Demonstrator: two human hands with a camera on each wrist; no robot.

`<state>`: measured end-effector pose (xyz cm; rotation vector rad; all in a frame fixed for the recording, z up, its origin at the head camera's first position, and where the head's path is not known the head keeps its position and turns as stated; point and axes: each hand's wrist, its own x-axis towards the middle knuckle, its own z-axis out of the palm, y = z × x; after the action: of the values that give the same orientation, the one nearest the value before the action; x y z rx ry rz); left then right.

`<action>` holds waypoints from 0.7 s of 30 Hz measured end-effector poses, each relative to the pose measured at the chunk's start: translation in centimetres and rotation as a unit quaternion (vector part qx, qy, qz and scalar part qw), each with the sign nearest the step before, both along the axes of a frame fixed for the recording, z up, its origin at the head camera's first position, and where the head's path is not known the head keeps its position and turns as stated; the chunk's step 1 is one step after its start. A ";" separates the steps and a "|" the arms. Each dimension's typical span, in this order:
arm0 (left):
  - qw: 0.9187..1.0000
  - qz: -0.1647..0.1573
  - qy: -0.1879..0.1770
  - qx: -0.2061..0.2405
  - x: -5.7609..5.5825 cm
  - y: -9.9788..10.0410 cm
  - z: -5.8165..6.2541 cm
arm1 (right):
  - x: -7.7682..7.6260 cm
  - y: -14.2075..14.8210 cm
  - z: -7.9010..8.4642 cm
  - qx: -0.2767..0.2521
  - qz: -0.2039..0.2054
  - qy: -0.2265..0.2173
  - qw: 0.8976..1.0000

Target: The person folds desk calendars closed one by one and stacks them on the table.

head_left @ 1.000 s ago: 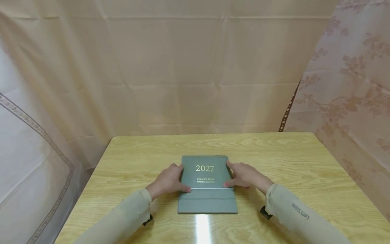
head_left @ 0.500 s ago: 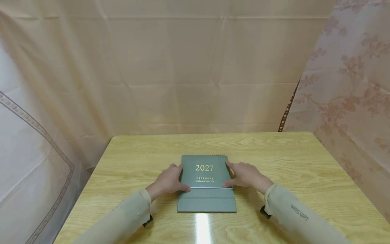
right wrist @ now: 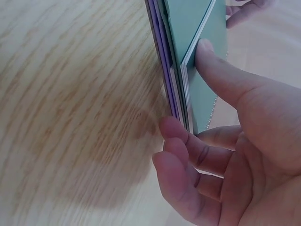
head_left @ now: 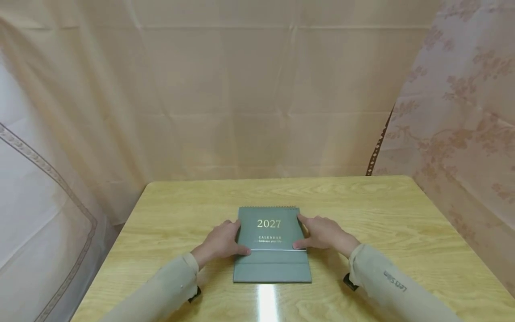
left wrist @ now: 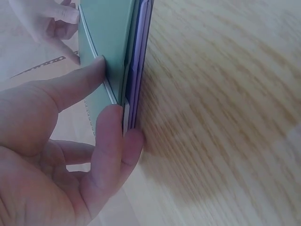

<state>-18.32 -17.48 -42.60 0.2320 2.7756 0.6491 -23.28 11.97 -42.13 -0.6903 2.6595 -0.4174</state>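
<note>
A green spiral-bound desk calendar (head_left: 270, 230) with gold "2027" lettering lies folded on the wooden table, coil edge at the far side. My left hand (head_left: 221, 240) grips its left side, the thumb over the cover's lower edge and the other fingers along the side. On the opposite side my right hand (head_left: 327, 232) holds it the same way, thumb on the cover. Both wrist views show fingertips against the calendar's layered side edge, with white pages and purplish layers between the green covers. Its underside is hidden.
The light wood tabletop (head_left: 181, 210) extends around the calendar on all sides. Beige cloth (head_left: 257, 89) hangs behind the table's far edge. Patterned fabric (head_left: 462, 134) hangs at the right, and whitish fabric (head_left: 40, 201) at the left.
</note>
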 end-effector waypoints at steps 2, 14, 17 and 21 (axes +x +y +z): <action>1.000 -0.001 0.001 0.002 0.1 0.0 -0.1 | 0.0 0.0 -0.2 0.000 0.000 0.001 1.000; 1.000 -0.019 0.011 -0.009 0.3 -0.3 -0.1 | -0.1 0.6 -0.3 0.008 0.000 -0.002 1.000; 0.999 -0.034 0.021 -0.016 0.3 -0.9 0.1 | -0.3 0.9 0.1 -0.003 -0.001 0.004 1.000; 0.998 -0.044 0.031 -0.016 0.0 -2.2 0.8 | -0.7 1.7 0.9 -0.015 0.001 0.005 1.000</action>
<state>-18.27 -19.65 -41.77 0.3699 2.8141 0.5842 -23.98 13.71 -41.28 -0.7067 2.6675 -0.4550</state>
